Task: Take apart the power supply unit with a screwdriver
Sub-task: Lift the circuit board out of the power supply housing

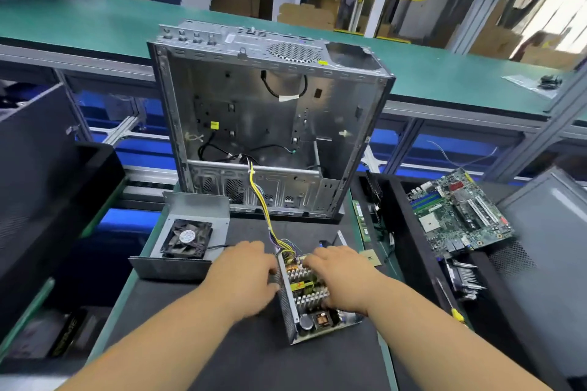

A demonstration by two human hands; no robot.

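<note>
The opened power supply unit [305, 305] lies on the dark mat, its circuit board with heat sinks and coils exposed. My left hand [246, 276] grips its perforated left wall. My right hand [340, 276] lies over the board, fingers curled onto the heat sinks. The unit's removed cover [187, 232], with a black fan in it, sits to the left, a thin cable joining it to the unit. A bundle of yellow and mixed wires [266, 216] runs from the unit up into the empty computer case [270, 124]. A yellow-handled screwdriver [452, 306] lies at the right.
A black bin at the right holds a green motherboard [460, 209] and a heat sink [463, 279]. A small chip [370, 257] and a memory stick [360, 219] lie by the mat's right edge. Dark bins stand at the left. A green bench [444, 73] runs behind.
</note>
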